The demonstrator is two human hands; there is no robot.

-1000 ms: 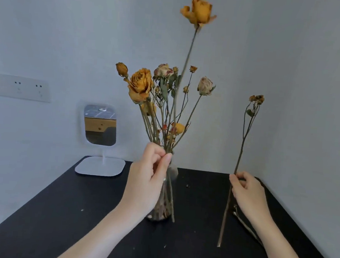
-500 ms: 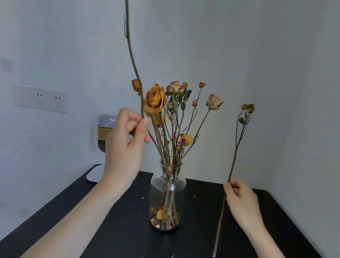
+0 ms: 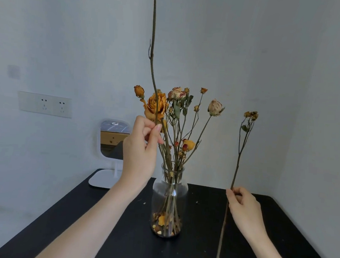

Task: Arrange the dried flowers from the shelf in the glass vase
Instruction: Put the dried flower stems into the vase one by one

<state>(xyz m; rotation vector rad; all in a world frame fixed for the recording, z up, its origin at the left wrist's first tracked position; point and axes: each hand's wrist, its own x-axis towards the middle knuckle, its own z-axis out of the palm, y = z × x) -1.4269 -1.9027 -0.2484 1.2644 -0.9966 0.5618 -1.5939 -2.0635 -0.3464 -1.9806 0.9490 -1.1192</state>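
A clear glass vase (image 3: pixel 170 192) stands mid-table, holding several dried roses (image 3: pixel 188 114) and loose petals at its bottom. My left hand (image 3: pixel 141 151) pinches a long bare stem (image 3: pixel 153 46) just left of the vase's mouth; the stem runs up out of the frame, so its bloom is hidden, and its lower end points down into the vase's neck. My right hand (image 3: pixel 242 207) grips a thin dried sprig (image 3: pixel 239 154) with small yellow buds, held upright to the right of the vase, its foot touching the black table (image 3: pixel 95 235).
A small white stand mirror (image 3: pixel 111 144) sits at the table's back left, behind my left hand. A wall socket plate (image 3: pixel 45 104) is on the left wall. Walls close in behind and to the right. Crumbs of dried petal lie scattered on the table.
My left hand rose from the vase's neck to above it, lifting the long stem so its bloom left the frame, then shifted right toward the vase. The right hand stayed put.
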